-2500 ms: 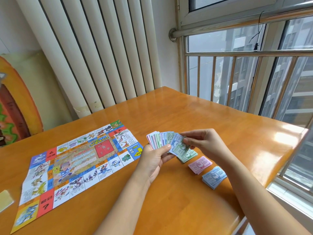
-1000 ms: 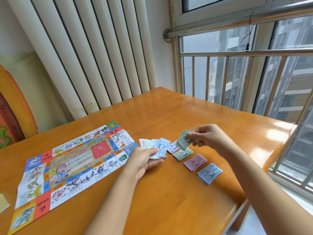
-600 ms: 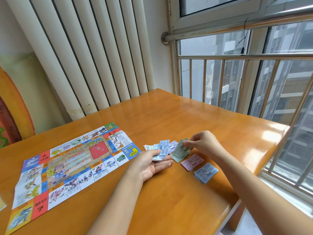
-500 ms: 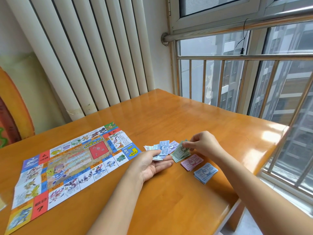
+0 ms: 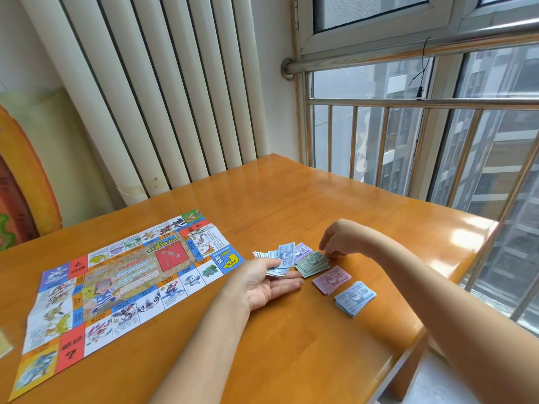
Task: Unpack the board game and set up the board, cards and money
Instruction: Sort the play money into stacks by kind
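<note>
Green notes (image 5: pixel 313 263) are lying in their own pile at frame centre, the right hand (image 5: pixel 339 240) touching the top one — pinching or pressing, I cannot tell — while the left hand (image 5: pixel 262 284), palm up, is gripping the unsorted fan (image 5: pixel 275 259), seemingly for sorting by colour.

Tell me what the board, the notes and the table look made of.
Board: thin printed paper, fairly matt; fold creases cross it and its edges lie slightly wavy.
Notes: thin printed paper, probably uncoated; the piles show fine stacked edges.
Table: wood, probably under a glossy varnish; grain lines and bright window reflections show.
</note>
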A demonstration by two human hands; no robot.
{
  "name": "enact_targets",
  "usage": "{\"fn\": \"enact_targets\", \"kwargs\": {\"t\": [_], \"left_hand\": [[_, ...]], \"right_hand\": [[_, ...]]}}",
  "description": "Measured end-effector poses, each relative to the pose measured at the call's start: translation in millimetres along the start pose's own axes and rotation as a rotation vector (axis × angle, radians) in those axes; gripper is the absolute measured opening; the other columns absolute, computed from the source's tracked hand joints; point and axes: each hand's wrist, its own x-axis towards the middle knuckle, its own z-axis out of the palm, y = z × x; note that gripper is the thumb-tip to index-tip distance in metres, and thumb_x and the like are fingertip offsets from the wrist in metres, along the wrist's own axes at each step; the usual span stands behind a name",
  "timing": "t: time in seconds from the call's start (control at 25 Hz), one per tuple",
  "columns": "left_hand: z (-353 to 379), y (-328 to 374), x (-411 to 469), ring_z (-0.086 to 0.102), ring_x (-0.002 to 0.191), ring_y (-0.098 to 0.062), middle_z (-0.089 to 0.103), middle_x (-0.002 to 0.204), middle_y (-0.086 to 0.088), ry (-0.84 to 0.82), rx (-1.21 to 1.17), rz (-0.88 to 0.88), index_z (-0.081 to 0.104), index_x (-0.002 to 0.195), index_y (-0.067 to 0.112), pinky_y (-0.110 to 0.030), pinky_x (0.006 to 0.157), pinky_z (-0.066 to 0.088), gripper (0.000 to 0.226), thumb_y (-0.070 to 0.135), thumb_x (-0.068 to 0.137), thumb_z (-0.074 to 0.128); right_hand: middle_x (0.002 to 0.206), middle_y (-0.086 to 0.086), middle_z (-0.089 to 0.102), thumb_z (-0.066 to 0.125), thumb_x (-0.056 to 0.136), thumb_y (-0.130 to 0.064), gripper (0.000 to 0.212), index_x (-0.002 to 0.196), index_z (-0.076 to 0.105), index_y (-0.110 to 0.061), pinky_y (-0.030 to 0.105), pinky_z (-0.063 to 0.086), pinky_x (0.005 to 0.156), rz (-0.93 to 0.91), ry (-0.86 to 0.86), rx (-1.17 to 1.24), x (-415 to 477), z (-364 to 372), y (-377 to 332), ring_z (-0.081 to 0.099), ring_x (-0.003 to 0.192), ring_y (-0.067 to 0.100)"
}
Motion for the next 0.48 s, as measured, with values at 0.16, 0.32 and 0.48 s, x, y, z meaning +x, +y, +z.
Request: {"fn": "enact_targets", "kwargs": {"t": [0.16,0.32,0.48], "left_hand": [[-1,-5,7,0.056,0.107,-0.052,0.058,0.097,-0.039,-0.028,-0.124,0.015,0.036,0.121,-0.012,-0.043,0.056,0.056,0.026,0.0,0.098,0.037],[-1,-5,8,0.056,0.107,-0.051,0.06,0.094,-0.038,-0.04,-0.127,0.013,0.041,0.113,-0.013,-0.042,0.056,0.057,0.02,0.001,0.099,0.037],[0,-7,8,0.057,0.107,-0.05,0.06,0.093,-0.037,-0.041,-0.135,0.015,0.044,0.103,-0.012,-0.04,0.055,0.057,0.015,0.001,0.099,0.037]], "right_hand": [[0.087,0.006,0.07,0.067,0.082,-0.009,0.027,0.108,0.068,-0.012,0.019,0.047,0.059,-0.075,-0.081,-0.075,1,-7,-1,0.06,0.067,0.013],[0.111,0.003,0.066,0.075,0.079,-0.018,0.044,0.119,0.059,-0.021,0.027,0.051,0.073,-0.198,-0.182,-0.242,-1,-14,-5,0.064,0.089,0.019],[0.114,0.006,0.065,0.076,0.077,-0.018,0.049,0.122,0.056,-0.023,0.022,0.044,0.064,-0.254,-0.246,-0.371,1,-14,-7,0.06,0.087,0.018]]}}
